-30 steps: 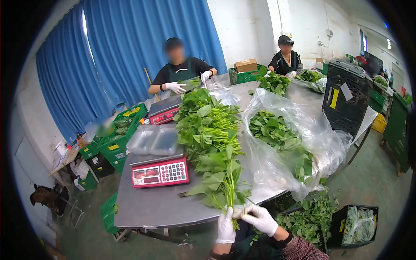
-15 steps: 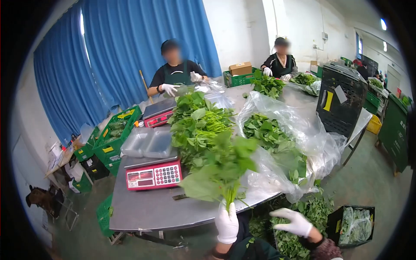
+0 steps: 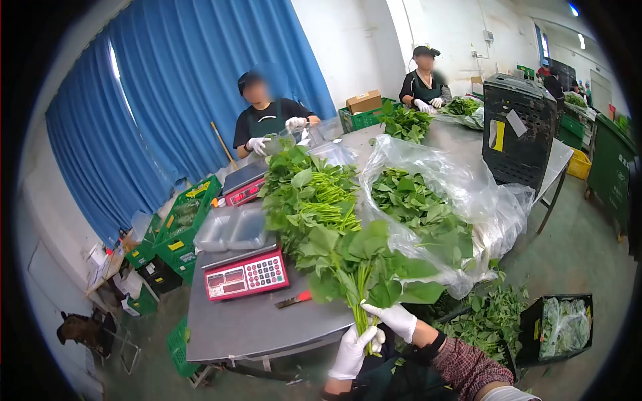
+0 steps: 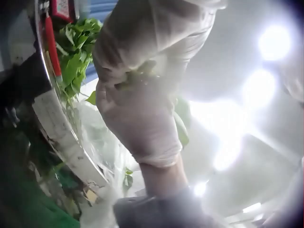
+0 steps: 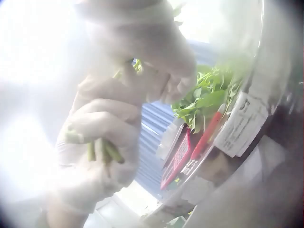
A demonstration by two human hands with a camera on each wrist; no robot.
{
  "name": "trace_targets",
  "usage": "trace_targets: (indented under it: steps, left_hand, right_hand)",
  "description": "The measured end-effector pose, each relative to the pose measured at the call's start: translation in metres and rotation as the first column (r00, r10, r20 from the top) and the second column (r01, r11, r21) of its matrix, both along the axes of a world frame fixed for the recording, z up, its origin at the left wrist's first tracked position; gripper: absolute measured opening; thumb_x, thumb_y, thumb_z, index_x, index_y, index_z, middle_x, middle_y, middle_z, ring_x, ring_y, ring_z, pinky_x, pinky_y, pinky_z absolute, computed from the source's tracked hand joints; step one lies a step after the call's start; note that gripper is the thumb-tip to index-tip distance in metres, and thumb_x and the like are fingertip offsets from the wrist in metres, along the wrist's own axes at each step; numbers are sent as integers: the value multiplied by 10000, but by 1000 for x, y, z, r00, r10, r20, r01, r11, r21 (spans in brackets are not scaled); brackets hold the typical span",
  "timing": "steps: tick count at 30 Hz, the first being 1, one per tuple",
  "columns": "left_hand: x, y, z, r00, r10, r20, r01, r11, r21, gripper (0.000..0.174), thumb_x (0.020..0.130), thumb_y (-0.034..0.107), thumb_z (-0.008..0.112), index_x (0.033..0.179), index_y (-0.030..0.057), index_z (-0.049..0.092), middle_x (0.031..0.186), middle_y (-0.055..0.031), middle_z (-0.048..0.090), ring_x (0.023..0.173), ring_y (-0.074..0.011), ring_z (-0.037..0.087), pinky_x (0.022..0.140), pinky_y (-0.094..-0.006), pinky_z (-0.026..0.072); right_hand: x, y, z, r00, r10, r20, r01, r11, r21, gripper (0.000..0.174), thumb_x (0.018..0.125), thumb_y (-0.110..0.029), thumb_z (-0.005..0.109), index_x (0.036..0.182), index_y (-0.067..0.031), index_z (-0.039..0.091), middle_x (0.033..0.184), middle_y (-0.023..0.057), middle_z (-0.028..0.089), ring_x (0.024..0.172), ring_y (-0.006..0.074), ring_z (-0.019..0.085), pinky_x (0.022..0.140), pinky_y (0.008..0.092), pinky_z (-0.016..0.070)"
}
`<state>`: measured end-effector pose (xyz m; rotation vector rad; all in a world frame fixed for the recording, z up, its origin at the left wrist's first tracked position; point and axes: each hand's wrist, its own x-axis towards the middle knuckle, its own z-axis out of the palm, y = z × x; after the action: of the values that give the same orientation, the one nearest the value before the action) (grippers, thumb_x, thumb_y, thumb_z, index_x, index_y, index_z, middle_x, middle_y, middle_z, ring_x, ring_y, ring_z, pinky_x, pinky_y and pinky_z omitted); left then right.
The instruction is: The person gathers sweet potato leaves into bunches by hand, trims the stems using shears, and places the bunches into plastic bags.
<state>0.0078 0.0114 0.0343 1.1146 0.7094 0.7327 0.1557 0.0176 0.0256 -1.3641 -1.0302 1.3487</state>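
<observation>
A bunch of leafy green stems (image 3: pixel 358 277) stands at the table's front edge, its broad leaves fanned upward. My gloved left hand (image 3: pixel 350 352) grips the bunch low on the stems, and cut stem ends (image 5: pixel 107 152) poke out of that fist in the right wrist view. Just above, my gloved right hand (image 3: pixel 396 321) is curled about the same stems, fingertips at their near side. In the left wrist view the left hand (image 4: pixel 137 109) hides most of the stems. A red-handled knife (image 3: pixel 294 299) lies on the table left of the bunch.
A red scale (image 3: pixel 246 273) bearing clear plastic trays (image 3: pixel 231 227) stands left of a long heap of greens (image 3: pixel 311 194). Right of it lies an open plastic bag (image 3: pixel 461 194) of leaves. A black crate (image 3: pixel 518 130) stands behind. Two people work across the metal table (image 3: pixel 234 331).
My right hand left the stems, spread out to the right, then came back onto them. The left hand kept its grip while the bunch lifted off the heap. The knife's red handle came into view.
</observation>
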Motion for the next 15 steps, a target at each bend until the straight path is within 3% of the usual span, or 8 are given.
trace_targets:
  steps: [1, 5, 7, 8, 9, 11, 13, 15]
  left_hand:
    - [0, 1, -3, 968, -93, 232, 134, 977, -168, 239, 884, 140, 551, 1066, 1, 479, 746, -77, 558, 605, -117, 480, 594, -262, 425]
    - [-4, 10, -15, 962, -190, 198, 200, 979, -29, 244, 925, 163, 472, 1088, -18, 456, 687, -56, 483, 637, -154, 487, 639, -277, 426]
    - [-6, 14, -19, 954, -170, 249, 185, 982, -36, 277, 930, 148, 458, 1140, -33, 445, 670, -46, 457, 620, -169, 483, 625, -287, 427]
    - [-9, 15, -15, 966, -112, 235, 133, 988, -77, 304, 932, 145, 453, 1177, -33, 436, 673, -41, 453, 607, -166, 473, 610, -288, 426]
    - [-12, 18, -13, 974, -53, 221, 80, 990, -115, 332, 934, 142, 448, 1214, -33, 428, 675, -37, 449, 594, -164, 464, 596, -289, 424]
    - [-15, 24, -15, 974, -50, 219, 67, 995, -70, 373, 937, 155, 450, 1266, -16, 413, 681, -19, 441, 559, -135, 435, 554, -264, 400]
    - [-15, 25, -19, 988, 24, 152, -19, 999, -34, 375, 939, 174, 458, 1268, -4, 422, 681, -3, 437, 541, -98, 405, 524, -231, 362]
    - [-10, 19, -21, 990, 31, 137, -26, 999, -37, 373, 938, 173, 461, 1263, -6, 423, 676, 8, 436, 529, -74, 383, 515, -212, 335]
  right_hand:
    - [5, -3, 8, 996, 86, 11, -85, 996, -37, 377, 882, -348, 562, 1033, -4, 596, 981, 70, 625, 853, 137, 545, 761, 289, 446]
    - [4, 6, 11, 962, 200, -183, -170, 971, 171, 370, 889, -341, 557, 1053, -10, 587, 948, 35, 630, 781, 131, 546, 730, 291, 449]
    - [9, 10, -1, 979, 201, -46, -193, 972, 135, 439, 864, -430, 557, 1023, -26, 616, 902, 86, 655, 750, 161, 593, 707, 290, 461]
    - [10, 2, 17, 916, 212, 340, -257, 962, 93, 469, 845, -482, 546, 974, -41, 640, 859, 108, 657, 741, 185, 613, 686, 291, 471]
    - [12, -3, 28, 710, 201, 675, -300, 953, 32, 504, 827, -534, 536, 926, -56, 664, 817, 131, 660, 732, 208, 632, 665, 292, 482]
    - [6, -23, 26, 533, -69, 844, -231, 947, 223, 444, 780, -536, 579, 763, -106, 692, 650, 78, 625, 628, 242, 624, 579, 322, 486]
    - [-1, -27, 25, 510, -397, 763, -243, 784, 571, 280, 760, -404, 646, 819, -134, 687, 630, 53, 595, 606, 230, 599, 561, 321, 462]
    - [-12, -30, 49, 536, -469, 702, -240, 712, 660, 218, 745, -244, 666, 944, -154, 670, 650, 28, 559, 621, 213, 574, 559, 331, 451]
